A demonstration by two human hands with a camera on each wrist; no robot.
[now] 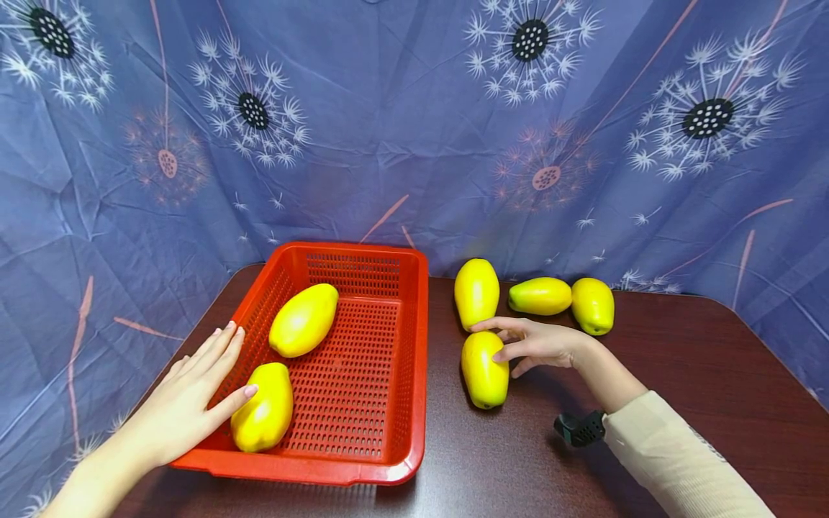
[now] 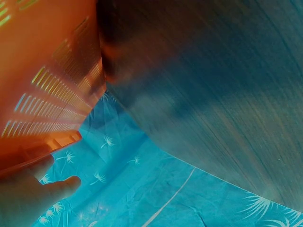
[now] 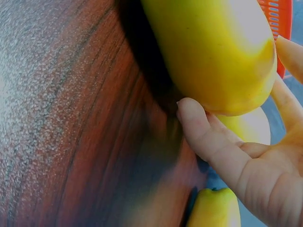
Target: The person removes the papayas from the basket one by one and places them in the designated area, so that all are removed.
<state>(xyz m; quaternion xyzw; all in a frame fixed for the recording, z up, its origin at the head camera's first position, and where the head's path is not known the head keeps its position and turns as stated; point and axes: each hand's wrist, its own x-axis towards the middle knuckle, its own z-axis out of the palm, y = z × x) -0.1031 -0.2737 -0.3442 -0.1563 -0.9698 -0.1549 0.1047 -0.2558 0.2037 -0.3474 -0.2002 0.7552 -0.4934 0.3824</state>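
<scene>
Head view, step in hand: taking hold of a fruit, I'd judge; the right hand (image 1: 540, 343) bends its parted fingers about the upper end of the front fruit (image 1: 484, 378), though I cannot tell whether they have tightened on it. Next would call for a firm hold on both sides, without knocking the back fruit (image 1: 477, 291) just beyond.
Head view, front fruit: right of the middle of the frame, on the dark bench (image 1: 673, 345), beside the red basket (image 1: 352, 410); plump, glossy, yellow, greenish at the lower tip.
Head view, left hand (image 1: 194, 392): lies over the basket's left rim, fingers straight, gripping nothing, its thumb over the lower fruit (image 1: 268, 414).
Left wrist view, basket: slotted wall at upper left; dim fingers at lower left.
Right wrist view, front fruit: upper middle, smooth, shiny, faintly specked; thumb by its lower edge, a finger at its right side.
</scene>
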